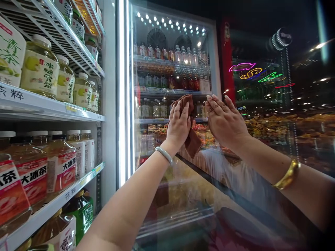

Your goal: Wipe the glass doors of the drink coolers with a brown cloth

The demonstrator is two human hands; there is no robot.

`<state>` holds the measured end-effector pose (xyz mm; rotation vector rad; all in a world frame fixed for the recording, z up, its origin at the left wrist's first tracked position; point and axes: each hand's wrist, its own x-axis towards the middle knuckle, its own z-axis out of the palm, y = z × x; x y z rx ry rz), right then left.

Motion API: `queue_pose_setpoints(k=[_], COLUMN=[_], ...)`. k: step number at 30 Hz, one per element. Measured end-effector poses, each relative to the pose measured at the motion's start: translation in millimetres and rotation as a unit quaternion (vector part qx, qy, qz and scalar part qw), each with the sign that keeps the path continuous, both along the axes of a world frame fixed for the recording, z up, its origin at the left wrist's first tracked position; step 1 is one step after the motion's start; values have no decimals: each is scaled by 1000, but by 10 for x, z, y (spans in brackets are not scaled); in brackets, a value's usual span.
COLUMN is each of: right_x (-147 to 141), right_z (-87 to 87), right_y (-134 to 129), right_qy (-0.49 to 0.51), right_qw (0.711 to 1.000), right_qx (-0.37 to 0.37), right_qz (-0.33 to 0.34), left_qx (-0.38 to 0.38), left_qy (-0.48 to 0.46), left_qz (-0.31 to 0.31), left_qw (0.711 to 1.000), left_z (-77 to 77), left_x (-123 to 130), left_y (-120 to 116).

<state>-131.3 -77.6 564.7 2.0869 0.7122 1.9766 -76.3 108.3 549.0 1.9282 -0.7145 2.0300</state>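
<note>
My left hand [178, 125], with a pale bangle at its wrist, presses a brown cloth [193, 142] against the glass door [167, 181]. Its fingers lie over the bunched upper part of the cloth, and one corner hangs down to the right. Just right of the cloth, my right hand [226, 122] rests on the glass with fingers extended and holds nothing. A gold bangle [289, 175] circles that forearm. Bottles and lights show in the glass behind both hands; which are reflected and which lie beyond it is hard to tell.
On my left, cooler shelves [52, 99] hold rows of bottled drinks, including pale yellow bottles [40, 68] and red-labelled bottles [64, 162]. A bright vertical light strip [122, 94] runs between shelves and glass. Neon shapes [259, 72] glow at the right.
</note>
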Motion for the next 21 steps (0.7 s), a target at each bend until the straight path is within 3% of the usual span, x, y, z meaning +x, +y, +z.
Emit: queue_pose_setpoints(k=[2,7,13,18,21], right_x=[8,104,218,315,361], right_z=[-9,-23,-16,-40,-53], right_y=[22,194,590,743,810], right_qy=[2,4,23,20,17], right_qw=[1000,1000,999,999,998], right_qx=[-1,0,-9,-20,-33], right_qz=[6,22,22,40,43], left_qx=[1,87,11,64,32], left_qy=[-4,-41,-15,1,24], left_qz=[5,13,29,42,56], left_qw=[1000,995,999,997,998], left_z=[-39,-146,-102,-183,-233], left_x=[-7,-29,154,206,212], left_y=[-5,-47,210,479,601])
